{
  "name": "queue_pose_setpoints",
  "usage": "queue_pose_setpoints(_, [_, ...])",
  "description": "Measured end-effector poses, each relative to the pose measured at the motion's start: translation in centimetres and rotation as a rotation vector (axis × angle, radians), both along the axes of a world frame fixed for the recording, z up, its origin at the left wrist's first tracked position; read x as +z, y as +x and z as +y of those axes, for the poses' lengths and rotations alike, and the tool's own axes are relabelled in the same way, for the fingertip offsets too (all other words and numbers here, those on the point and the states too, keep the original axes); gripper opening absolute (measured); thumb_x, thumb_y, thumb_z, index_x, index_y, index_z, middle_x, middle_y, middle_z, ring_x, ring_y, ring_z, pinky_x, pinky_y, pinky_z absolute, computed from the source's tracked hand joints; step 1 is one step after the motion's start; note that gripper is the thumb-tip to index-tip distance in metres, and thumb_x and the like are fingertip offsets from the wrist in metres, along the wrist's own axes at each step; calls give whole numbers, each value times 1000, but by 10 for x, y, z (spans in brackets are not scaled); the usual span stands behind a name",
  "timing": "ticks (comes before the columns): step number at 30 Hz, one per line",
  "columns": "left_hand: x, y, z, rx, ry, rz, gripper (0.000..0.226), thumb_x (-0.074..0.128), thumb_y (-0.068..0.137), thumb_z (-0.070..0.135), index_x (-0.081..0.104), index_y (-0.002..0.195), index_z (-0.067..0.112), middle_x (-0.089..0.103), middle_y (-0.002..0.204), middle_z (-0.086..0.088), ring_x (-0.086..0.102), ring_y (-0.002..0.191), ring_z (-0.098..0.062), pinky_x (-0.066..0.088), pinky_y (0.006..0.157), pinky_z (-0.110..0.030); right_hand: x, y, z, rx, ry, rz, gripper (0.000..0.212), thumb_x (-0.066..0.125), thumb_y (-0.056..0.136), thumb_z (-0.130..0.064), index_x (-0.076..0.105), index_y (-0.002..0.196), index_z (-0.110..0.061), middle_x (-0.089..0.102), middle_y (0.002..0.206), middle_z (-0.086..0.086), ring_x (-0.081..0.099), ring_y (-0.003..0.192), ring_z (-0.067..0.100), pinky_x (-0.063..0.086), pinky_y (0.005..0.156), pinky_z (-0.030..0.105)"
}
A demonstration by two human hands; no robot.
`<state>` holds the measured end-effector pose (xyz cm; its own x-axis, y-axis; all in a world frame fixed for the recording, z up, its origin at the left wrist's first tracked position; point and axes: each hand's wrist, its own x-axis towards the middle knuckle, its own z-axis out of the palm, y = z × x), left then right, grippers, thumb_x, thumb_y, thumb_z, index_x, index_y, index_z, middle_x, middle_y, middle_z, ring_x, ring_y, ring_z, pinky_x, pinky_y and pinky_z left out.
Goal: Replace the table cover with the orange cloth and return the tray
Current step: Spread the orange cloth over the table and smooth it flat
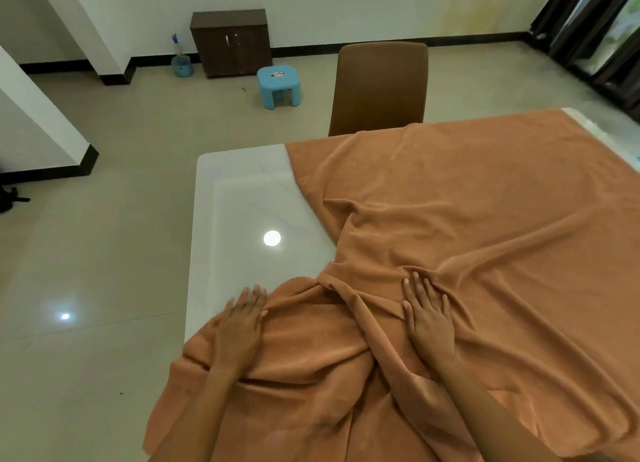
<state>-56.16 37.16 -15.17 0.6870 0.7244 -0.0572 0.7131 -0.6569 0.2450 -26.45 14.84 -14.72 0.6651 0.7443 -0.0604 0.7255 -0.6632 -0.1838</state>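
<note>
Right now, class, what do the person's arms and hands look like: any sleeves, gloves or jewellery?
Both forearms show bare, with no sleeve in view. The left hand and right hand wear no gloves, and no rings, bangles or watch show.

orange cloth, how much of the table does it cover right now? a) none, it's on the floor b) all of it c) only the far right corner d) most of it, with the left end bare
d: the orange cloth lies bunched over most of the table, whose white left end shows bare, while the left hand and right hand press flat on it.
</note>
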Motion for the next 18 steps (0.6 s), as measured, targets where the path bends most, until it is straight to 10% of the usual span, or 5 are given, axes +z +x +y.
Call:
queue_pose_setpoints(7, [10, -42, 48, 258, 164, 50, 48, 31, 96, 27, 59, 125, -1, 56, 132, -17, 48, 126, -34, -1, 116, -37, -8, 36, -6, -113, 9, -2, 59, 13, 93, -41, 22, 148, -22, 17, 156, -4, 20, 143, 20, 19, 111, 49])
queue_pose_setpoints(12, [19, -42, 53, 552, 119, 16, 50, 40, 98, 8, 29, 147, 4, 21, 154, -18, 13, 145, -30, 5, 114, -48, 7, 62, 1, -288, 57, -9, 53, 24, 98, -29, 21, 148, -11, 19, 156, 10, 17, 144, 27, 19, 112, 57])
queue_pose_setpoints(18, [27, 68, 2, 186, -16, -166, 64, 21, 98, 41, 19, 146, -1, 17, 155, -14, 14, 144, -25, 2, 116, -38, 53, 45, 97, -76, 293, 23, 55, 21, 97, -41, 33, 145, -16, 27, 154, 9, 20, 143, 25, 15, 112, 53])
